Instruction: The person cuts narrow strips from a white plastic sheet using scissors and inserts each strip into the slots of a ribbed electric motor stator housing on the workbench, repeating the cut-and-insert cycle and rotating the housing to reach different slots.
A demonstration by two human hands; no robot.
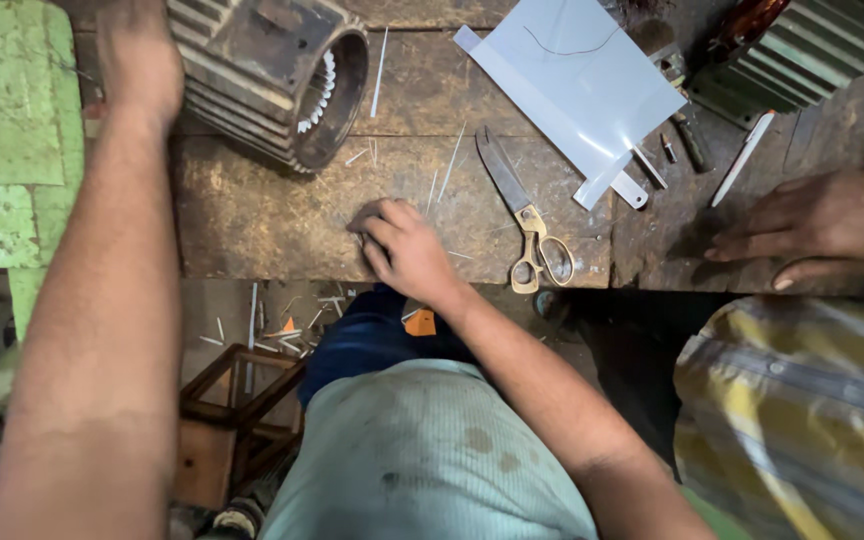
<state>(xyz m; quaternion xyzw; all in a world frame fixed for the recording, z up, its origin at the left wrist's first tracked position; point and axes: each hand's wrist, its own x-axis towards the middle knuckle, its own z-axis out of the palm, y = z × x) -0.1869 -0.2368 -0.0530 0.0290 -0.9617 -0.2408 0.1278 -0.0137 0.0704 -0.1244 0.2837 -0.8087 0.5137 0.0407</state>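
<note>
Risk is mostly at right hand [402,248]: it presses curled on the worn wooden bench [252,215], fingers pinched on smth small and pale, I cannot tell what. It can slip over the near edge to the floor. Left hand [137,55] lies flat on the ribbed grey metal motor stator [272,70], not clenched; w/o that the stator may roll. Steel scissors with brass-colour handles [527,225] lie open just beside.

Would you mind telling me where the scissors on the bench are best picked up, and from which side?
Probably by the brass finger loops of the scissors. They lie flat, blades shut and pointing away, loops by the near bench edge. Come from the near side with the right hand, which rests just beside them.
</note>
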